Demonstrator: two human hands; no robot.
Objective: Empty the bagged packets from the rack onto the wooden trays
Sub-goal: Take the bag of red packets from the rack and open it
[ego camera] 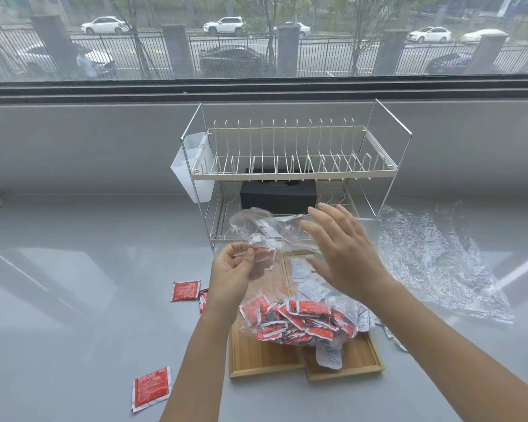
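— Many red packets [299, 322] sit bunched inside a clear bag [275, 236] over the two wooden trays [256, 357], in front of the rack [290, 166].

— And the hands?

— Left hand [232, 272] pinches the bag's edge; right hand [345, 251] hovers spread above the trays. Three packets lie left of the trays.

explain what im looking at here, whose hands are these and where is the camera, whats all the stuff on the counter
One picture, from a camera worn on a person's head, looking down at their bare hands. The left hand pinches a clear plastic bag lifted over two wooden trays. The right hand is open beside the bag, gripping nothing. Red packets and white packets are heaped on the trays. A few red ones lie loose on the grey counter. Behind stands a wire rack; to the right lies another empty bag.
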